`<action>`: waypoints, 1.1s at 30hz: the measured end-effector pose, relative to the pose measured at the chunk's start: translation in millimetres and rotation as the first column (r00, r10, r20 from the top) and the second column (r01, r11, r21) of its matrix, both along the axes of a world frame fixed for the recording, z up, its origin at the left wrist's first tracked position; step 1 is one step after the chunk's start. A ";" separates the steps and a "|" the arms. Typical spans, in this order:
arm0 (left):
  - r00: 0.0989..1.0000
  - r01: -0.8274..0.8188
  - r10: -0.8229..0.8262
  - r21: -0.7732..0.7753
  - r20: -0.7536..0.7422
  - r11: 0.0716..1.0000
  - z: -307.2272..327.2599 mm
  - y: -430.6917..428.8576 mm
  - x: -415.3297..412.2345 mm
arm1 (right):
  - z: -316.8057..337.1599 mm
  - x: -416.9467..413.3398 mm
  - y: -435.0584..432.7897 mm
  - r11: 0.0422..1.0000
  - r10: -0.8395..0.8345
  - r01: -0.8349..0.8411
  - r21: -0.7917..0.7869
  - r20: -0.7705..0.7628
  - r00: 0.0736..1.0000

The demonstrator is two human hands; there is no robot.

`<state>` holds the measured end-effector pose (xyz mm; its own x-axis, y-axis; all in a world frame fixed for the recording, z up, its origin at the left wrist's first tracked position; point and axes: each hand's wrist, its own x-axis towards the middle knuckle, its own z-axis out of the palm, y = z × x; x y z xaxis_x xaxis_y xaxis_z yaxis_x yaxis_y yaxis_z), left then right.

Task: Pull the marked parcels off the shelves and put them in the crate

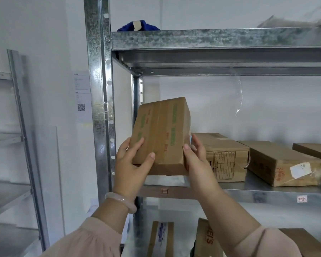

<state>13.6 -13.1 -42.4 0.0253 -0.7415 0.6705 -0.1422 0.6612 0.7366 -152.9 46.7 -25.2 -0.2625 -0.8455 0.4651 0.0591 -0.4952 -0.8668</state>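
A brown cardboard parcel (161,134) with green print and clear tape stands tilted at the left end of the middle shelf (267,190). My left hand (133,160) grips its lower left side, thumb across the front. Its lower right edge is clasped by my right hand (195,156). The parcel's bottom edge is at the shelf's front lip. No crate is in view.
More parcels lie on the same shelf: one with a printed table (226,160), one with a white sticker (283,164). Parcels (161,238) also lie on the shelf below. A blue cloth (137,25) sits on the top shelf. A steel upright (98,108) stands left; another rack (17,145) is further left.
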 end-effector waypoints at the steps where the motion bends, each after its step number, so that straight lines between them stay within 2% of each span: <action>1: 1.000 0.022 -0.022 -0.004 -0.009 1.000 -0.3 1.7 1.3 | 0.9 -0.6 2.9 1.000 0.013 -0.013 0.000 -0.018 1.000; 6: 0.995 0.073 -0.076 -0.047 -0.064 0.996 1.0 6.5 5.6 | 10.0 -6.0 14.9 0.999 -0.003 0.006 0.034 -0.079 0.997; 11: 0.994 0.099 -0.101 -0.066 -0.038 0.993 -3.4 9.9 4.5 | 12.2 -8.3 19.0 0.999 0.007 -0.006 0.048 -0.038 0.999; 13: 0.994 0.105 -0.104 -0.046 0.027 0.993 -2.9 10.5 1.4 | 8.4 -7.0 17.9 1.000 -0.022 0.021 -0.020 -0.039 0.999; 16: 0.979 0.022 -0.021 -0.004 0.204 1.000 1.3 13.8 -6.0 | 1.6 -2.3 19.0 0.986 -0.126 0.114 -0.119 -0.098 0.987; 18: 0.974 0.062 -0.068 0.034 0.214 0.997 9.3 19.6 -13.1 | 0.3 1.3 20.3 0.972 -0.184 0.158 -0.174 -0.148 0.972; 23: 0.943 0.332 -0.330 0.068 -0.036 0.941 31.0 38.8 -17.8 | -3.2 8.9 27.4 0.946 -0.263 0.192 -0.263 -0.274 0.925; 26: 0.911 0.371 -0.360 0.020 -0.202 0.928 30.5 41.5 -14.4 | -6.5 6.6 34.9 0.924 -0.302 0.178 -0.337 -0.361 0.882; 30: 0.844 0.434 -0.389 0.046 -0.369 0.900 18.6 41.5 -11.9 | -1.8 1.5 36.2 0.854 -0.457 0.196 -0.482 -0.516 0.725; 33: 0.780 0.518 -0.418 0.106 -0.466 0.849 8.3 43.0 -9.9 | -0.1 -4.3 33.4 0.848 -0.498 0.301 -0.435 -0.461 0.735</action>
